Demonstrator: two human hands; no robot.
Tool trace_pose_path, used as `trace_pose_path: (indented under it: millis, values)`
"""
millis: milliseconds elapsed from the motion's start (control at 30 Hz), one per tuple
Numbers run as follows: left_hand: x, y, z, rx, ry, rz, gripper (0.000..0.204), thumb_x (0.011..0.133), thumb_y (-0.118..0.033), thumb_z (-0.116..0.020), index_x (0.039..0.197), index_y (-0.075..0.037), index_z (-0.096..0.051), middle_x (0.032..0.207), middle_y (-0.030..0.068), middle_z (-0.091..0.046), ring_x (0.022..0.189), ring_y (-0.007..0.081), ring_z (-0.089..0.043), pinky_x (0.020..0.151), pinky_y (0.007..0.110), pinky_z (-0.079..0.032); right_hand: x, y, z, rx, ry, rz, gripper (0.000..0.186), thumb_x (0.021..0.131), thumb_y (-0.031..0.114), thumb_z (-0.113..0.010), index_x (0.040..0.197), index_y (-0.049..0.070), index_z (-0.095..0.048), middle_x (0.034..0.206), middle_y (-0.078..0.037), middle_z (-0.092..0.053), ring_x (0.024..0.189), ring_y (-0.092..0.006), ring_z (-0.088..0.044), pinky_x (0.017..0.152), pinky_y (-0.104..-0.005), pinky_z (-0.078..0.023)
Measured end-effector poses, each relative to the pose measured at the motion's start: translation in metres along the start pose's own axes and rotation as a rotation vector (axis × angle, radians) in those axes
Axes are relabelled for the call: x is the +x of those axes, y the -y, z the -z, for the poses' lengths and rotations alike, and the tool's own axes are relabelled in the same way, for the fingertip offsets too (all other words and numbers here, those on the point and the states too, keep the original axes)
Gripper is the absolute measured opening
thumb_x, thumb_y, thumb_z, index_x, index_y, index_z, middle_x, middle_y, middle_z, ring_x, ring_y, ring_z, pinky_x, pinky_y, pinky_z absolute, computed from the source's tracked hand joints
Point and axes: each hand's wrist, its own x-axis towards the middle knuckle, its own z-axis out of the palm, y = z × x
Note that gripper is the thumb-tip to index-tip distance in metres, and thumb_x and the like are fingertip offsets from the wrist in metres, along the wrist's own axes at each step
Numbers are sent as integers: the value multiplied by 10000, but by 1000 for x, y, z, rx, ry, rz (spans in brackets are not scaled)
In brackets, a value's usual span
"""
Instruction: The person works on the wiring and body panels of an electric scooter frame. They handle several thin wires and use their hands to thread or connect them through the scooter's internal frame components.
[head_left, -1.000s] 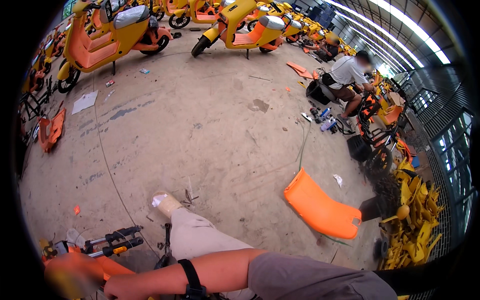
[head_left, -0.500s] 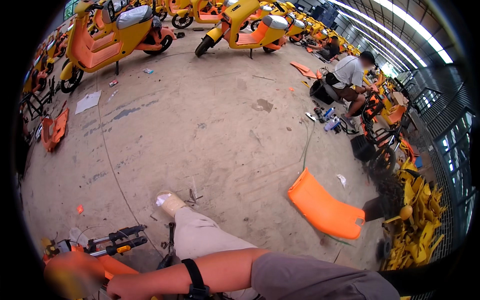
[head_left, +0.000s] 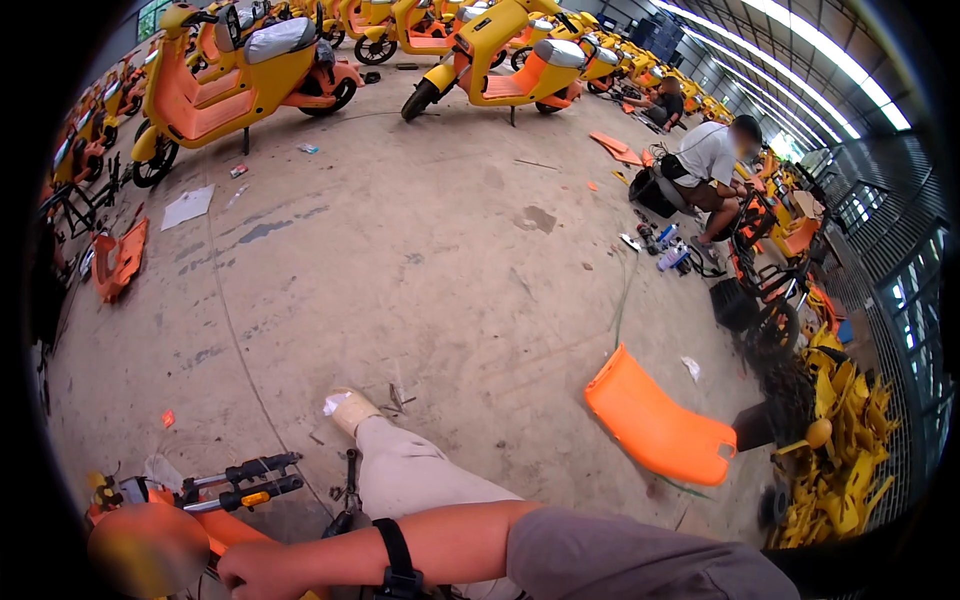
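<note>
My right arm reaches across the bottom of the view from the right, a black strap around its forearm. My right hand (head_left: 250,568) is at the lower left with its fingers curled in; what they hold, if anything, is hidden. Close beside the hand lies a partly stripped scooter front with orange body panels (head_left: 235,528). Its black front fork (head_left: 250,482) has two legs, one bearing a yellow-orange reflector. An orange-yellow patch at the far lower left is too blurred to make out. My left hand is out of view.
An orange curved panel (head_left: 660,420) lies on the concrete floor at right, near piled yellow panels (head_left: 835,460). Yellow-orange scooters (head_left: 245,95) stand at the back. A co-worker (head_left: 712,165) sits by a scooter frame at right. My shoe (head_left: 352,410) rests ahead.
The view has shifted slightly, so the floor and scooters sit a little further right and lower. My right hand remains beside the scooter front, its fist showing slightly more.
</note>
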Motion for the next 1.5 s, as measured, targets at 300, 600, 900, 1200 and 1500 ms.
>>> trace_pose_path:
  millis: [300,600,900,1200,1500]
  values:
    - [-1,-8,1,496,-17,-122,291,946,-215,-621,1102,31,-624,937,99,-652,801,158,-581,698,279,-460,-8,19,10,-265,49,-132,154,747,161,-704,817,27,-678,806,-168,-663,818,-344,-660,693,-440,-501]
    - [20,24,54,416,329,-175,181,987,-168,-530,1112,-44,-573,798,39,-586,638,122,-550,530,249,-428,-1,15,20,-173,219,-81,192,752,183,-691,847,17,-682,805,-167,-665,789,-342,-649,687,-433,-496]
    - [18,27,53,94,258,374,72,984,-154,-520,961,-164,-452,622,-43,-420,465,58,-399,381,197,-320,-5,13,24,-159,236,-90,195,749,184,-668,836,9,-681,807,-173,-668,790,-337,-651,693,-433,-497]
    - [-1,-8,15,-1,186,274,124,947,-156,-568,961,-159,-445,639,-59,-404,499,37,-382,416,172,-313,2,10,17,-109,261,-76,198,743,178,-668,824,-3,-668,791,-176,-665,767,-328,-651,681,-426,-493]
    - [-5,-9,13,16,114,195,109,931,-118,-597,1003,-89,-520,698,-44,-451,545,25,-395,458,166,-311,4,14,17,-120,283,-68,196,737,172,-660,804,-12,-662,774,-179,-662,766,-326,-653,668,-426,-485]
